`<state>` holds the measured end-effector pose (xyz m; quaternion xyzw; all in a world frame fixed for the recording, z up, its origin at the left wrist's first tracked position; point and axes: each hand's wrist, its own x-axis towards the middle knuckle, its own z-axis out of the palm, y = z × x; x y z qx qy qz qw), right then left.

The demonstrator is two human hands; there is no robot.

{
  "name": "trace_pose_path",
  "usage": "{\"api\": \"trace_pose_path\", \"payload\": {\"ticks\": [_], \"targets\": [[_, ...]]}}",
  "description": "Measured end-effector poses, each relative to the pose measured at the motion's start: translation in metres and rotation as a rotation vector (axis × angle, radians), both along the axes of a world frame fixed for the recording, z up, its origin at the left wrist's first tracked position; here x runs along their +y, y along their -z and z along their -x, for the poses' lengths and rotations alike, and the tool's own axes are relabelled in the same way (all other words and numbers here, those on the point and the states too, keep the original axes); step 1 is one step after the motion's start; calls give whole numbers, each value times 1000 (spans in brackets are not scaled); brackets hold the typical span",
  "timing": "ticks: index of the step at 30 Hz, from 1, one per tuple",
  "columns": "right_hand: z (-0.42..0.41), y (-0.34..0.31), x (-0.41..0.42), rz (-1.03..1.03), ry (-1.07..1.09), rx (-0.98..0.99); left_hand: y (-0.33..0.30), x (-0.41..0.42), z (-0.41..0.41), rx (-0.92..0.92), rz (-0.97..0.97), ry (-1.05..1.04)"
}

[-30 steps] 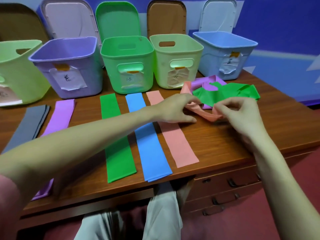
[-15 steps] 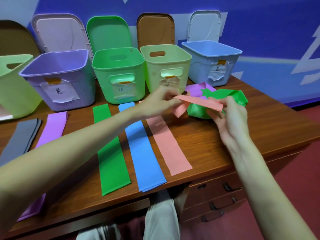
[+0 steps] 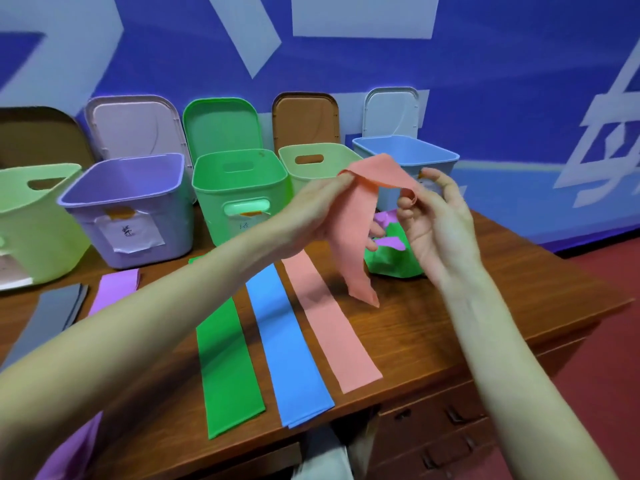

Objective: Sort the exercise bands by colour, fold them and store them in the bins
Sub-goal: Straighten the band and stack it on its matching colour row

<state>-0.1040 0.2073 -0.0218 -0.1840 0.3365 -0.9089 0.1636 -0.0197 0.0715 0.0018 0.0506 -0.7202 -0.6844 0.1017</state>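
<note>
- Head view: left hand (image 3: 311,216) and right hand (image 3: 438,230) each pinch the pink band (image 3: 360,233), lifted above the surface (image 3: 485,306).
- Its tail hangs down beside the flat pink strip (image 3: 332,323).
- Bins (image 3: 239,188) stand behind.

Glossy wooden table (image 3: 519,289), matt bands (image 3: 332,327)
</note>
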Motion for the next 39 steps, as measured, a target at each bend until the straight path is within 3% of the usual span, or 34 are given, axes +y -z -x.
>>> {"api": "trace_pose_path", "payload": {"ticks": [6, 16, 19, 21, 24, 32, 39], "targets": [[13, -1, -10, 18, -81, 4, -4, -3, -23, -124, -17, 83], [70, 34, -55, -621, 352, 341, 36, -3, -62, -374, 47, 72], [81, 41, -65, -731, 429, 386, 46, 6, -74, -304, 278, -93], [81, 45, -68, -839, 451, 427, 51, 8, -81, -201, 318, -185], [70, 53, -71, -948, 402, 537, 51, 9, -91, -27, 403, -132], [36, 55, -91, -895, 193, 874, 66, 32, -119, -82, 450, 56], [42, 54, -120, -1056, 126, 1008, 81, 55, -111, 16, 494, -38]]}}
